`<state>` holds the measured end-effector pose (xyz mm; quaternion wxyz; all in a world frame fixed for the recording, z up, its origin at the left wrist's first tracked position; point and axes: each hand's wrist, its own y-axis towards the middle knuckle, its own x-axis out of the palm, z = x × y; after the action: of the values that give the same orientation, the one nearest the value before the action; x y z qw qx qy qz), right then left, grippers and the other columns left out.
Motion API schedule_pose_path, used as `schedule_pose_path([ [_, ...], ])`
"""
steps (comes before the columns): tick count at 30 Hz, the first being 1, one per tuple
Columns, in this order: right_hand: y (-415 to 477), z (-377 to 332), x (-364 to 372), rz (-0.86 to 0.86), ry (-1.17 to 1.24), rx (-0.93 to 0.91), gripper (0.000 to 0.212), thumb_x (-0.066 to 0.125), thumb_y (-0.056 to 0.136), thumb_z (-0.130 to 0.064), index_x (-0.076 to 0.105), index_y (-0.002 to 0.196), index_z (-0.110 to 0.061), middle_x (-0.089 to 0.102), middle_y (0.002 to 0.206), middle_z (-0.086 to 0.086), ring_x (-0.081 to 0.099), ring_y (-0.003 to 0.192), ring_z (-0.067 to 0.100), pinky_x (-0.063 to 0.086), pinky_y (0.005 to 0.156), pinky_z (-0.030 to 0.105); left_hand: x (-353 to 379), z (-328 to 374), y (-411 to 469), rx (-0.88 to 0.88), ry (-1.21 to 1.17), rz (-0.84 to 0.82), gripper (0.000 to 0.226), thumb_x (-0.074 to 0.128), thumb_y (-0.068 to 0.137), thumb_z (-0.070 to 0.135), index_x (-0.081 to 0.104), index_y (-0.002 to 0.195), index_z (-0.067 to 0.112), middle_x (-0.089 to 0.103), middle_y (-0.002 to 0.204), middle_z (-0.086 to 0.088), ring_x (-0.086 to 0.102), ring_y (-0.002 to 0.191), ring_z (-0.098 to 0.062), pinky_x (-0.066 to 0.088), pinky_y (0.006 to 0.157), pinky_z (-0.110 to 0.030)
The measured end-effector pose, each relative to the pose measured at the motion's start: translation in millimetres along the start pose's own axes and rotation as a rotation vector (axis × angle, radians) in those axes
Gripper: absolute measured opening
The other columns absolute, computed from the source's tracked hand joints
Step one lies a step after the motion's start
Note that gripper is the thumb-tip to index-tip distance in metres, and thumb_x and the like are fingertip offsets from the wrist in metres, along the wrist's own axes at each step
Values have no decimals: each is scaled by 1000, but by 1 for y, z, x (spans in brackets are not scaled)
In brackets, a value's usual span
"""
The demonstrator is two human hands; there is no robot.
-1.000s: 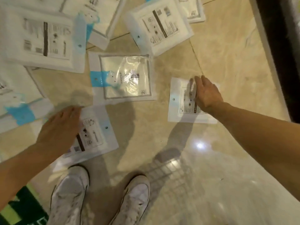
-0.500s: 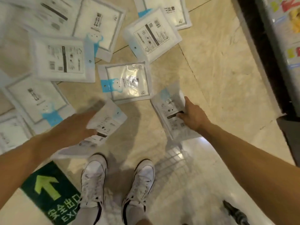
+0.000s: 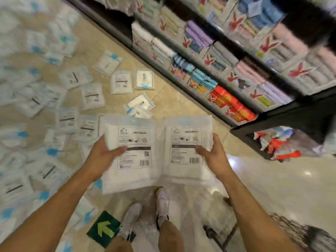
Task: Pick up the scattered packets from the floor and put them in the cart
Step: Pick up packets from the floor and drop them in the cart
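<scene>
Above the beige floor [image 3: 181, 99], near the middle of the view, the person holds two white packets side by side, with the printed labels turned up toward the camera. The left hand [image 3: 101, 157] grips the left packet [image 3: 134, 179] at its left edge. The thumb lies across the label and the other fingers are hidden behind the packet, so the packet reaches from this hand toward 3 o'clock. The right hand [image 3: 212, 155] grips the right packet [image 3: 185, 171] at its right edge in the same way, thumb on the label, and this packet reaches from the hand toward 9 o'clock. The inner edges of the two packets meet; whether they only touch or overlap a little, I cannot tell.

From 8 o'clock round to 12 o'clock of the hands, the scattered packets [image 3: 92, 96] lie flat on the floor, many of them blurred. From 1 to 3 o'clock stands a dark shelf [image 3: 272, 122] filled with folded towels [image 3: 198, 39] in many colours. At 6 o'clock, below the held packets, are the white shoes [image 3: 131, 220]. A green sign [image 3: 104, 231] with a yellow arrow is on the floor at 7 o'clock, just beside the left shoe. At 5 o'clock, well apart from the hands, a blurred wire part of the cart [image 3: 291, 228] shows.
</scene>
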<state>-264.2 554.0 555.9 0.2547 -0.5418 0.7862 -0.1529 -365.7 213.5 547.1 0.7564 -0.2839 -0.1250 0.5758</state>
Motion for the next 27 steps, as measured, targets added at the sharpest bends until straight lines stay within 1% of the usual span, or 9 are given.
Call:
schedule_pose_path([
  [3, -90, -64, -62, 114, 99, -55, 48, 70, 97, -3, 53, 135, -26, 77, 115, -10, 75, 104, 14, 62, 74, 27, 14, 84, -54, 58, -65, -136, 45, 73, 90, 1, 64, 131, 17, 78, 110, 6, 74, 105, -18, 59, 90, -38],
  [6, -184, -103, -116, 275, 165, -106, 54, 71, 95, -2, 53, 140, -27, 74, 126, -3, 74, 109, 18, 62, 77, 29, 37, 156, -106, 158, -31, -352, 46, 71, 89, 1, 63, 133, 12, 76, 119, -3, 73, 109, -23, 61, 88, -35],
  [9, -273, -123, -154, 420, 231, -146, 55, 67, 96, 3, 52, 143, -21, 75, 125, 0, 74, 109, 17, 60, 76, 24, 71, 216, -158, 228, 32, -568, 46, 79, 84, 12, 66, 129, 13, 76, 119, -6, 74, 108, -26, 61, 88, -39],
  [12, -357, -120, -181, 575, 301, -147, 51, 69, 96, -2, 52, 142, -16, 76, 123, 2, 75, 106, 16, 58, 71, 20, 119, 255, -208, 289, 98, -724, 38, 70, 88, -1, 67, 124, 11, 78, 110, -8, 77, 96, -27, 62, 70, -30],
  [17, -482, -70, -222, 788, 393, -110, 41, 70, 97, -10, 56, 134, -18, 75, 117, -4, 75, 88, 2, 55, 62, 12, 214, 270, -284, 324, 202, -918, 45, 70, 87, -3, 66, 129, 12, 76, 118, -8, 74, 106, -32, 61, 83, -43],
  [19, -527, -42, -240, 847, 436, -91, 45, 71, 96, -12, 56, 137, -24, 76, 121, -3, 76, 97, 9, 60, 71, 21, 253, 263, -314, 312, 235, -992, 45, 70, 86, -4, 66, 129, 9, 75, 119, -12, 73, 107, -36, 61, 87, -48],
  [22, -592, 3, -266, 943, 516, -69, 50, 73, 95, -12, 55, 138, -32, 76, 123, -2, 76, 107, 24, 61, 89, 49, 312, 243, -364, 302, 300, -1095, 44, 70, 87, -5, 66, 129, 10, 75, 120, -13, 73, 107, -38, 55, 96, -56],
  [25, -656, 52, -293, 1024, 576, -39, 45, 74, 95, -13, 56, 132, -32, 78, 117, 2, 77, 99, 33, 61, 88, 58, 366, 216, -418, 285, 329, -1153, 46, 74, 84, -2, 66, 128, 11, 75, 119, -13, 74, 105, -38, 55, 96, -58],
  [27, -696, 85, -312, 1049, 601, -26, 47, 74, 95, -13, 56, 134, -31, 78, 115, 4, 78, 96, 36, 63, 83, 58, 397, 194, -455, 263, 329, -1166, 63, 90, 67, 15, 68, 125, 11, 76, 116, -14, 74, 102, -39, 55, 95, -57],
])
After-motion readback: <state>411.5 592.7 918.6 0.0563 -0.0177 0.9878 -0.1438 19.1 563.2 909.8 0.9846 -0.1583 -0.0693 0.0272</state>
